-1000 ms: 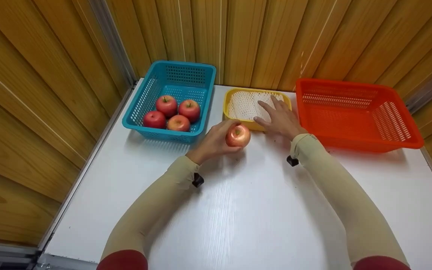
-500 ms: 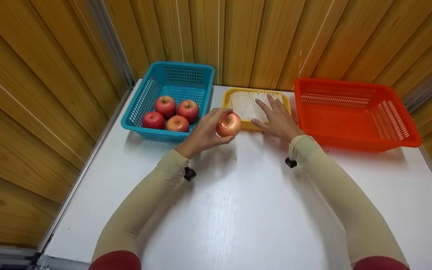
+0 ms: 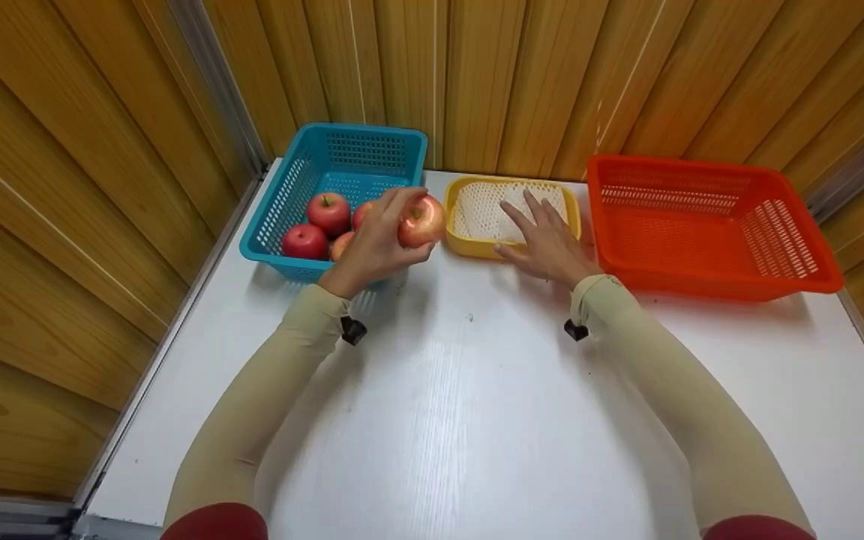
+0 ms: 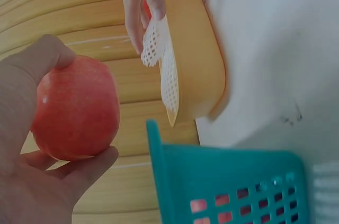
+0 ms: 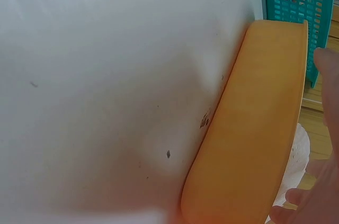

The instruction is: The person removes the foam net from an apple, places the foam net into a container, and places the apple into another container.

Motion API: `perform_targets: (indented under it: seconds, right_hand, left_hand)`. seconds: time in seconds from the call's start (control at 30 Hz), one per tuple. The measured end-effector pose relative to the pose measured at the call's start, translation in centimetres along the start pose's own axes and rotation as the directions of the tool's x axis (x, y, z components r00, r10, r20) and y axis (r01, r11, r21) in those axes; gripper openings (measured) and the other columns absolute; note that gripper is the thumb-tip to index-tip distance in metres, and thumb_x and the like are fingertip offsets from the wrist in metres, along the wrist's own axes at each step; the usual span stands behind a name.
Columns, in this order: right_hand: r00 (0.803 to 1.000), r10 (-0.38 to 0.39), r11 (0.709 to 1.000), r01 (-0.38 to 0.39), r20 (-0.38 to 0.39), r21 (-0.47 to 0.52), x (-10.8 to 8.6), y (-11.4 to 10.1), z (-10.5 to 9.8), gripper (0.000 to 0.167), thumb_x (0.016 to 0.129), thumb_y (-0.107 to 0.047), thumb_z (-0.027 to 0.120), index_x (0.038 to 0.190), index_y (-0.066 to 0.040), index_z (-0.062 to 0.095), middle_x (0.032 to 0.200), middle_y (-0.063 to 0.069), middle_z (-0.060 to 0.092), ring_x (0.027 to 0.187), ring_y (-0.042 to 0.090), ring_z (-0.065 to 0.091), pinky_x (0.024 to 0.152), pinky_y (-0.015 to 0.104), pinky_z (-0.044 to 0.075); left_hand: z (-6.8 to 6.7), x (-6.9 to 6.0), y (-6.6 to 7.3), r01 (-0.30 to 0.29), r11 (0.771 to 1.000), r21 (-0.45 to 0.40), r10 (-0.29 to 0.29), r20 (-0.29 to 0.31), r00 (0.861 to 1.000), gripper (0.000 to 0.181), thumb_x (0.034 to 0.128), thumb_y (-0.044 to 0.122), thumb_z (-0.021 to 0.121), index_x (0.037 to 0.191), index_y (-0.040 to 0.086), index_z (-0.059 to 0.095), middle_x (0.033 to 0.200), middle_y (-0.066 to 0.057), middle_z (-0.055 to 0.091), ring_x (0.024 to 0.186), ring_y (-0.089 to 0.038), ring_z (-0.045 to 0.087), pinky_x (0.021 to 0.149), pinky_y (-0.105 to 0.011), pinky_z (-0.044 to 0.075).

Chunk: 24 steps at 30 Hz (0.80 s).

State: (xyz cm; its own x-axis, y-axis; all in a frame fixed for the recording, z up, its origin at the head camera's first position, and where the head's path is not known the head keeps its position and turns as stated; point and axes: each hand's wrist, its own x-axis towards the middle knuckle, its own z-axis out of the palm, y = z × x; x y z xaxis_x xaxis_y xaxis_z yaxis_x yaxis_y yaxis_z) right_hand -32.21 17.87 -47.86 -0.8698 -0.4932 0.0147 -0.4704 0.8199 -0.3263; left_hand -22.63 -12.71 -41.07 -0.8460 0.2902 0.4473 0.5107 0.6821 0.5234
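In the head view my left hand (image 3: 376, 244) grips a red apple (image 3: 424, 223) between thumb and fingers, raised beside the right rim of the blue basket (image 3: 417, 146). The left wrist view shows the same apple (image 4: 79, 110) from the side. Several red apples (image 3: 328, 213) lie in the blue basket, some partly behind my left hand. My right hand (image 3: 550, 244) reaches over the small yellow basket (image 3: 473, 246) with its fingers spread. Those fingers are at the white foam netting (image 3: 481, 210) inside; one piece rises above the rim in the left wrist view.
To the right stands a larger orange-red basket (image 3: 672, 247) with slotted sides. All three baskets stand along the back of the white table (image 3: 462, 390), near a wood-panelled wall (image 3: 507, 82). Another panelled wall (image 3: 64, 187) closes off the left side.
My left hand has carried the apple leftward and away from me, from in front of the yellow basket to the blue basket's right side. The right hand has shifted slightly left, still over the netting.
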Motion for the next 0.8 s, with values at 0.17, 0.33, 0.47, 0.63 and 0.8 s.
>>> perform_targets:
  seconds: [0.17,0.33,0.47,0.63,0.8]
  right_hand:
    - [1.000,-0.011,1.000,0.011,-0.013,-0.002,0.0,-0.4,0.3,0.084,0.095,-0.070,0.052,0.164,-0.042,0.013,0.173,0.007,-0.004,0.156,0.043,0.002,0.122,0.065,0.006]
    - [0.999,-0.024,1.000,0.024,-0.032,0.003,-0.1,-0.8,0.5,0.084,0.095,-0.066,0.056,0.164,-0.041,0.015,0.173,0.007,-0.003,0.157,0.041,0.001,0.123,0.063,0.004]
    - [0.999,-0.029,0.999,0.030,-0.040,0.018,-0.2,-1.0,0.7,0.085,0.094,-0.065,0.058,0.164,-0.042,0.015,0.173,0.006,-0.003,0.157,0.040,0.000,0.123,0.063,0.003]
    - [0.998,-0.037,0.999,0.038,-0.057,0.013,-0.2,-1.2,0.9,0.085,0.094,-0.064,0.059,0.164,-0.040,0.017,0.173,0.007,-0.001,0.157,0.041,0.001,0.123,0.062,0.004]
    - [0.996,-0.052,0.999,0.053,-0.072,0.006,-0.2,-1.8,1.0,0.085,0.095,-0.065,0.057,0.164,-0.040,0.016,0.173,0.006,-0.001,0.157,0.039,0.000,0.123,0.063,0.005]
  left_hand:
    - [-1.3,0.0,-1.1,0.051,0.999,0.008,-0.051,-0.011,0.999,0.077,0.0815,0.025,0.086,0.147,0.011,0.047,0.144,-0.009,0.051,0.130,-0.021,0.050,0.099,-0.036,0.054]
    - [-2.3,-0.2,-1.9,0.086,0.996,-0.019,-0.086,-0.014,0.996,0.076,0.0839,0.024,0.085,0.148,0.012,0.045,0.145,-0.010,0.048,0.131,-0.022,0.048,0.100,-0.039,0.053]
    - [-3.0,-0.3,-2.4,0.107,0.994,-0.019,-0.108,-0.024,0.994,0.077,0.0837,0.021,0.085,0.148,0.013,0.044,0.145,-0.011,0.047,0.131,-0.024,0.047,0.099,-0.043,0.053]
    - [-3.7,-0.5,-3.0,0.135,0.991,0.003,-0.135,-0.031,0.990,0.077,0.0850,0.025,0.084,0.149,0.014,0.043,0.145,-0.011,0.046,0.132,-0.024,0.046,0.100,-0.043,0.053]
    - [-4.3,-0.4,-3.8,0.148,0.989,0.024,-0.146,-0.053,0.988,0.078,0.0846,0.026,0.085,0.149,0.013,0.044,0.146,-0.013,0.046,0.132,-0.026,0.047,0.102,-0.046,0.052]
